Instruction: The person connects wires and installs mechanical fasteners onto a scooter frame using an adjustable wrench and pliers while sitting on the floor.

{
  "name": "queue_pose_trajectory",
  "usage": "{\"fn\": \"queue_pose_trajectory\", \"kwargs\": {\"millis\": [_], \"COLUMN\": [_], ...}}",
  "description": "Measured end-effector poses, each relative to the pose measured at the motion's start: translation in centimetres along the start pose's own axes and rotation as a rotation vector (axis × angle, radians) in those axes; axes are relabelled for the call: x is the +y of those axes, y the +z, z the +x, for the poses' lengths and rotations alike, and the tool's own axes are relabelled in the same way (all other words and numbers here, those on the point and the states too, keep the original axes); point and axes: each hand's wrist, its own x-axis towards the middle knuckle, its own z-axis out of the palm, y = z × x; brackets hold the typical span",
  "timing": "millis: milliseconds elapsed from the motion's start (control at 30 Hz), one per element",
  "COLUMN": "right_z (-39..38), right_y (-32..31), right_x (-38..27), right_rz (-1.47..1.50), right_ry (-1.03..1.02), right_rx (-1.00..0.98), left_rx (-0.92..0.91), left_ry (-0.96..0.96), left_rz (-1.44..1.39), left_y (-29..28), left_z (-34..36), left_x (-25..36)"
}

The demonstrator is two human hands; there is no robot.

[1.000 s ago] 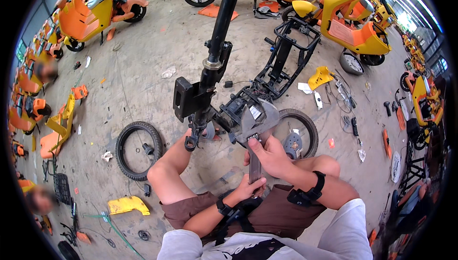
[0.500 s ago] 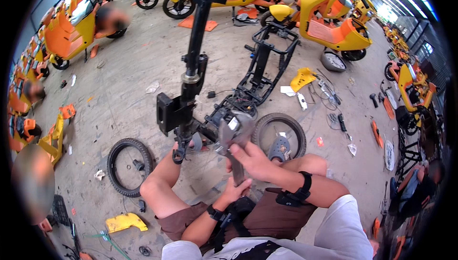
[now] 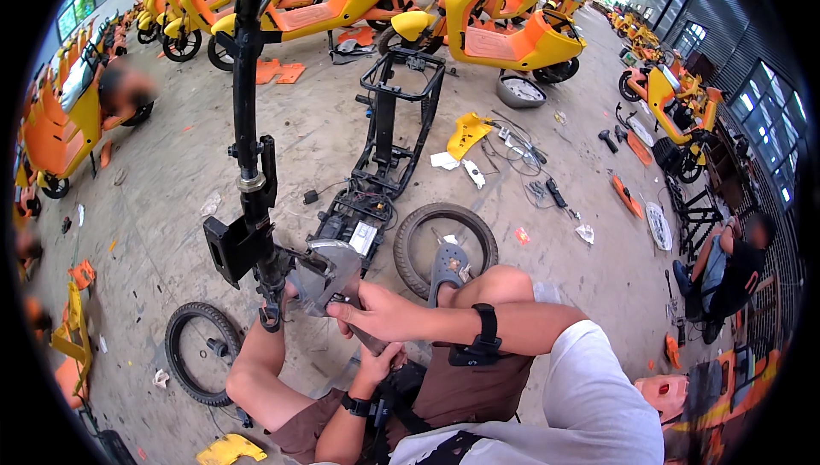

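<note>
A large grey adjustable wrench [image 3: 326, 275] is held in both hands, its handle slanting down to the right. My right hand [image 3: 383, 311] is closed around the handle just below the wrench's head. Lower down, my left hand [image 3: 378, 366] is closed on the handle's end. The wrench head is beside the lower end of a black steering column [image 3: 254, 179]; whether the two touch, I cannot tell. That column belongs to a stripped black scooter frame [image 3: 384, 140] lying away from me, with exposed wiring and a silver-labelled box. A metal collar nut [image 3: 251, 183] sits partway up the column.
Loose wheels lie on both sides, one tyre [image 3: 203, 352] by my left knee and another tyre [image 3: 410, 243] by my right shoe. Yellow panels [image 3: 469, 134], cables and tools are scattered over the floor. Yellow scooters [image 3: 504, 38] stand beyond. A person [image 3: 730, 264] sits at the right.
My view has turned right, so the scene sits further left. The wrench has tilted from near upright to leaning left, its head nearer the column's base. Both hands keep hold of it.
</note>
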Motion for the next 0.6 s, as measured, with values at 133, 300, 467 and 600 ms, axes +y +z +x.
{"fn": "queue_pose_trajectory", "kwargs": {"millis": [133, 300, 467, 600], "right_z": [0.3, 0.4, 0.1, 0.0], "right_y": [-0.2, -0.2, 0.4, 0.1], "right_x": [-0.8, -0.1, -0.9, 0.4], "right_rz": [-0.023, -0.017, -0.02, 0.065], "right_ry": [0.101, -0.039, 0.179, 0.141], "right_rx": [-0.024, 0.077, 0.178, 0.174], "left_rx": [-0.025, -0.025, -0.147, -0.071], "left_ry": [-0.007, -0.046, -0.07, -0.102], "left_rz": [-0.063, 0.015, -0.169, -0.162], "left_y": [1.7, -0.1, 2.2, 1.1], "left_z": [0.0, 0.0, -0.2, -0.1], "left_x": [0.5, 0.6, -0.3, -0.3]}}
